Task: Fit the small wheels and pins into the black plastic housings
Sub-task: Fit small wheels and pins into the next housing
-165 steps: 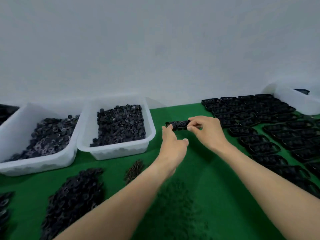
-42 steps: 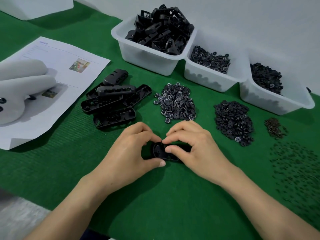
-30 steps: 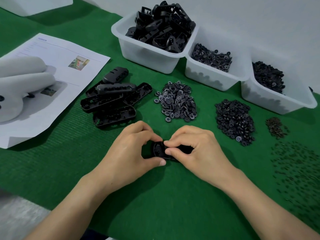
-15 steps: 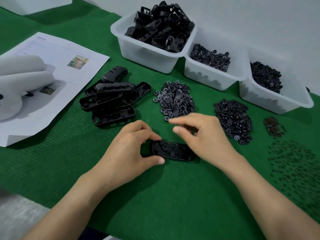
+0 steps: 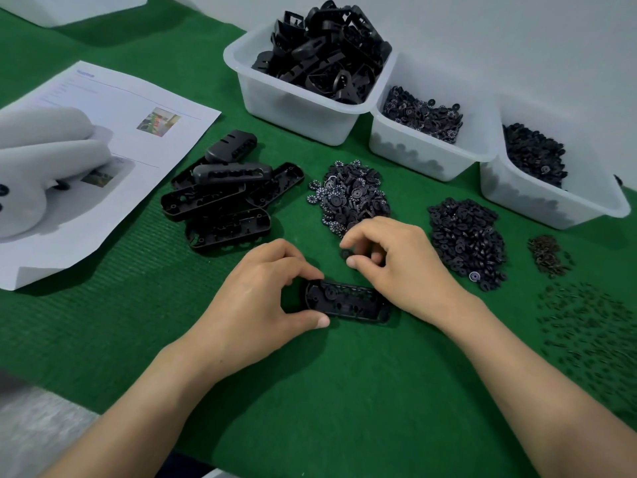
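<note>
A black oblong housing (image 5: 348,301) lies open side up on the green mat, with one small wheel seated near its left end. My left hand (image 5: 262,294) grips that left end between thumb and forefinger. My right hand (image 5: 400,260) hovers just above the housing and pinches a small black wheel (image 5: 345,254) at its fingertips, at the near edge of a pile of toothed wheels (image 5: 350,194). A second pile of plain black wheels (image 5: 467,236) lies to the right. Small dark pins (image 5: 582,326) are scattered at the far right.
Several empty housings (image 5: 224,198) are heaped to the left. Three white bins stand at the back: housings (image 5: 296,108), toothed wheels (image 5: 424,157), black wheels (image 5: 548,201). A small heap of brownish pins (image 5: 548,255) lies nearby. A printed sheet (image 5: 113,146) and a grey padded object (image 5: 44,167) lie left.
My right hand lifted off the housing, reached up to the toothed-wheel pile and now pinches a wheel. My left hand kept holding the housing's left end.
</note>
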A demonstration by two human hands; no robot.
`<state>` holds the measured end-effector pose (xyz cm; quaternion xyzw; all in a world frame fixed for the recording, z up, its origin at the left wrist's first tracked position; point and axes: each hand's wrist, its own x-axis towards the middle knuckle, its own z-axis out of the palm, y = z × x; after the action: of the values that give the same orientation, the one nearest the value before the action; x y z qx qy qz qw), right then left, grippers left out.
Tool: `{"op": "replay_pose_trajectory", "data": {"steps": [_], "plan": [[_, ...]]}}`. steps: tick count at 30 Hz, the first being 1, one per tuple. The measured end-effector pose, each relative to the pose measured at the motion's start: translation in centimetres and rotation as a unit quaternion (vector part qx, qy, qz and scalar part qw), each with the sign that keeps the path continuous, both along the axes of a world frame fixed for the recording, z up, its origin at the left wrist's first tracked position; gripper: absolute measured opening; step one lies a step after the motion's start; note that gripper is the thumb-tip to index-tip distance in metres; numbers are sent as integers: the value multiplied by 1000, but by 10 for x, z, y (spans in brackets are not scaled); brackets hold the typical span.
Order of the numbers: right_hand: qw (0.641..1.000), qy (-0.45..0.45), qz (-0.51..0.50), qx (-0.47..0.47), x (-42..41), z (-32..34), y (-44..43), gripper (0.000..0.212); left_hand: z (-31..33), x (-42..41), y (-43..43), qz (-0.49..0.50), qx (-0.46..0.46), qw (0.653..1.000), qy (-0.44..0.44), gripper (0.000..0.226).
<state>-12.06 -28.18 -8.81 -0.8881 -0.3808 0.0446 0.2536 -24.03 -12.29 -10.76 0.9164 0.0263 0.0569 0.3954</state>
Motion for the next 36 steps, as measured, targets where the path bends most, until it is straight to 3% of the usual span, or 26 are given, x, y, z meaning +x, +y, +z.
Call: {"op": "replay_pose_trajectory", "data": {"steps": [10, 15, 27, 36], "plan": [[999, 5, -30, 16, 0, -1, 1, 5, 0, 0, -1, 2, -2, 1000, 0, 40], [997, 26, 63, 35, -14, 9, -15, 7, 0, 1, -1, 4, -1, 1000, -3, 41], [989, -88, 121, 5, -28, 12, -23, 11, 0, 1, -2, 6, 2, 1000, -2, 40], [985, -105, 135, -35, -25, 15, -22, 12, 0, 1, -1, 0, 9, 1000, -4, 40]]}}
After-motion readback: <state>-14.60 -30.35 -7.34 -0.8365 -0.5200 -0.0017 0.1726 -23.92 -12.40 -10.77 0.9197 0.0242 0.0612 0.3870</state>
